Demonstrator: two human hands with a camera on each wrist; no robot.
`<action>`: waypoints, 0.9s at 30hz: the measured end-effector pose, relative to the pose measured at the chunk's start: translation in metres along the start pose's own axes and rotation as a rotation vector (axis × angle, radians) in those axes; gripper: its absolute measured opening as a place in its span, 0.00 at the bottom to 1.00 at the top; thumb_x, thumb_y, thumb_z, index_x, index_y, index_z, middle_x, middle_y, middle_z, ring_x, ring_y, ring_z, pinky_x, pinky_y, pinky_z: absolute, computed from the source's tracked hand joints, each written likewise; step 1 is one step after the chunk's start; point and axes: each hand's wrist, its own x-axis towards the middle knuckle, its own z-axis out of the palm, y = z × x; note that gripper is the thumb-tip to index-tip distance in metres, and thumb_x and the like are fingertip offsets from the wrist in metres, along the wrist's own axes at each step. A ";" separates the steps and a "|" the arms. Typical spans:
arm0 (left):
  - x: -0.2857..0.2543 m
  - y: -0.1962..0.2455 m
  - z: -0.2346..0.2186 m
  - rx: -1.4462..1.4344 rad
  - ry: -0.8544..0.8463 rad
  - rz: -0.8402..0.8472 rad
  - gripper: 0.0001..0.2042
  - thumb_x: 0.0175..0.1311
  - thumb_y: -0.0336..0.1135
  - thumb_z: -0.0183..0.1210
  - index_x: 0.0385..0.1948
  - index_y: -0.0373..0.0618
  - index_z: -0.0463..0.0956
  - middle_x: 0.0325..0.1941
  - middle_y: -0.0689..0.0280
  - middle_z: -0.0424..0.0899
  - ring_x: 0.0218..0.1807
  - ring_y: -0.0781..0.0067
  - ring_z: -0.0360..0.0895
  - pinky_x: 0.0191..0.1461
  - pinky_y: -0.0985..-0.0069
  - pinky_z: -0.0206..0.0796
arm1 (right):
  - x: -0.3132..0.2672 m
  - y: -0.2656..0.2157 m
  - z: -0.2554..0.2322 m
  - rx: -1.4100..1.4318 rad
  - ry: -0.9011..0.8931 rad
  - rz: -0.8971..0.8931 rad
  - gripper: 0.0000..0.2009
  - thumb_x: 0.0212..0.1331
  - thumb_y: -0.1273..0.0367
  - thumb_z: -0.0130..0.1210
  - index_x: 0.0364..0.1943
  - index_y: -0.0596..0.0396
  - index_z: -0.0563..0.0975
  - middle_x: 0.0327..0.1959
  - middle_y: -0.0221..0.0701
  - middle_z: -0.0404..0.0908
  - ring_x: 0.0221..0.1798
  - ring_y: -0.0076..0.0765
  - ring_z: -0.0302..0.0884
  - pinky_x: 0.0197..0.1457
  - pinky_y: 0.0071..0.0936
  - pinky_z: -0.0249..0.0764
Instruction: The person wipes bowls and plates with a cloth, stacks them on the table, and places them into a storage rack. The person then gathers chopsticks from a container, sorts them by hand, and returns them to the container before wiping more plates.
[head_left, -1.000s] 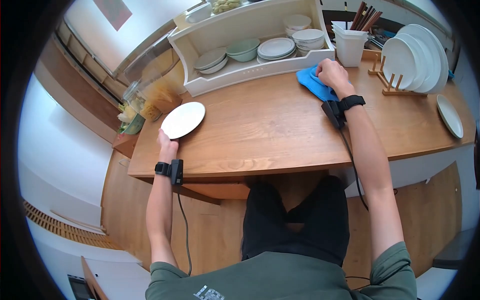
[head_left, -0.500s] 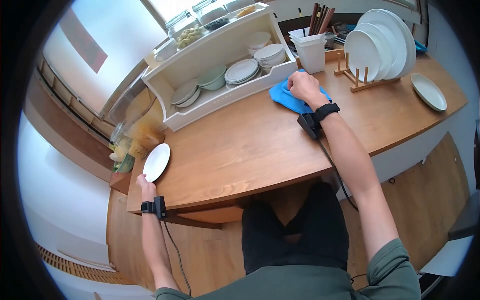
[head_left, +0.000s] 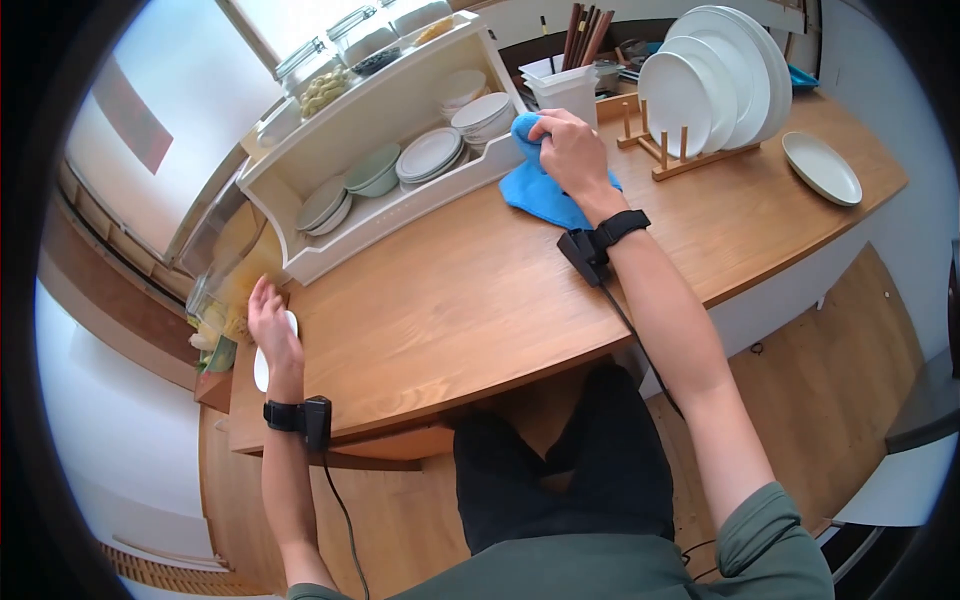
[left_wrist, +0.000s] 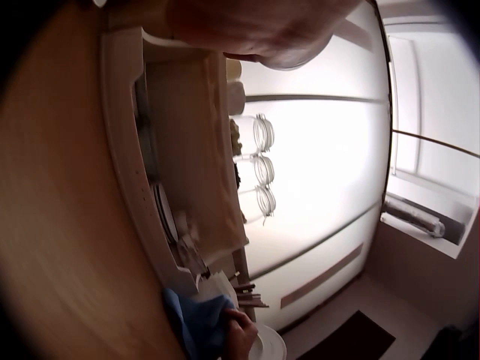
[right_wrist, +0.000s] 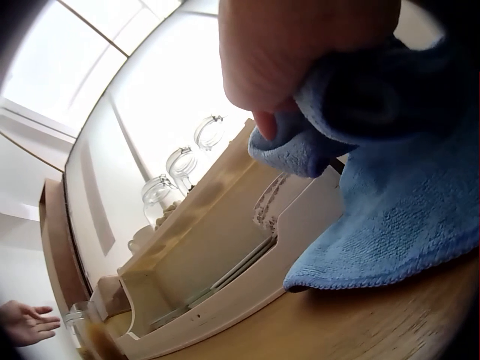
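In the head view my left hand (head_left: 275, 332) is raised over the left end of the table, its fingers straight and holding nothing. Partly hidden behind it, a white plate (head_left: 262, 372) lies near the table's left edge. The right wrist view also catches this left hand (right_wrist: 28, 324) with its fingers spread. My right hand (head_left: 577, 158) grips a bunched blue cloth (head_left: 541, 192) in front of the shelf's right end. Part of the cloth (right_wrist: 390, 225) hangs below the fingers, its hem close over the wooden tabletop.
Stacked bowls and plates fill a white shelf (head_left: 310, 262), with glass jars on top. Behind the right hand stands a white holder (head_left: 570, 95) of chopsticks. A wooden rack (head_left: 690, 166) of upright white plates and an oval dish (head_left: 822, 168) are at the right.
My left hand has let go of the white plate, now on the table, and risen with its fingers straightened. The right hand has lifted part of the cloth. The head view has shifted rightward.
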 end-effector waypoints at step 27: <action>-0.110 0.075 0.497 0.539 -1.410 0.873 0.20 0.61 0.26 0.52 0.57 0.41 0.67 0.59 0.56 0.71 0.60 0.58 0.70 0.64 0.69 0.62 | -0.031 0.048 -0.014 -0.069 -0.374 0.073 0.04 0.46 0.70 0.54 0.22 0.52 0.80 0.30 0.39 0.82 0.39 0.47 0.79 0.41 0.41 0.74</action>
